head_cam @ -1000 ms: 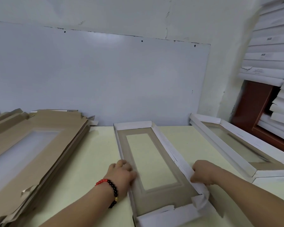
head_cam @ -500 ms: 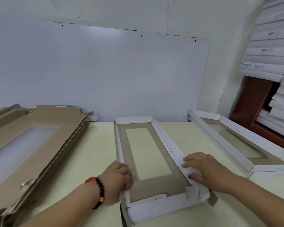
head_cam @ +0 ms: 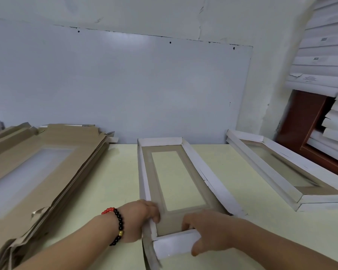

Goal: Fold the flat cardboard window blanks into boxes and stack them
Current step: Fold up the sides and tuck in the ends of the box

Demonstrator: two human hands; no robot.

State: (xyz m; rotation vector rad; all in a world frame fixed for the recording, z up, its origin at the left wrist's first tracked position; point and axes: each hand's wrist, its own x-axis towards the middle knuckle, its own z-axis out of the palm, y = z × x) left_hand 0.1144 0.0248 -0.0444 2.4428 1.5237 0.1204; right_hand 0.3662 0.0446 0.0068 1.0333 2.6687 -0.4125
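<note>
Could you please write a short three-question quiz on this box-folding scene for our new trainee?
1. True or false: the stack of flat blanks lies to the left of the box being folded.
2. Which wrist wears the beaded bracelet? A) left B) right
3. Fill in: the right hand grips the box's ____ end wall.

Key:
1. True.
2. A; it sits behind the left hand, which holds the box's near left corner.
3. Near; a finished box lies apart to the right on the table.
</note>
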